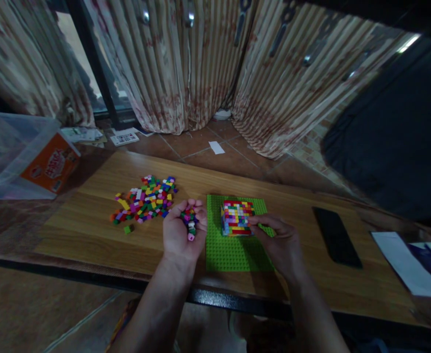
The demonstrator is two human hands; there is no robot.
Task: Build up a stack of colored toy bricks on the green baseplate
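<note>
The brick structure point(237, 218), a low block of many-coloured small bricks laid in rows, stood on the upper part of a green baseplate point(233, 255), nearer its far edge than its near one. At the structure's right side was the right hand point(279, 240), its thumb and fingertips drawn close together at the edge; whether they gripped a brick could not be told. On the other side, just left of the baseplate, the left hand point(177, 235) was turned palm up and cupped, its fingers loosely curled and apart from the thumb, with a handful of loose bricks point(191, 224) lying in it. The two hands were apart, with the structure between them. Beyond the left hand a mixed pile of bricks point(149, 198) spread over the wooden tabletop point(90, 225), one green brick point(127, 229) lying nearer the front. A dark phone point(336, 238) lay well to the right. Past the tabletop's left end stood a clear plastic box point(12, 152) with an orange label point(53, 164); striped curtains point(182, 73) hung behind.
</note>
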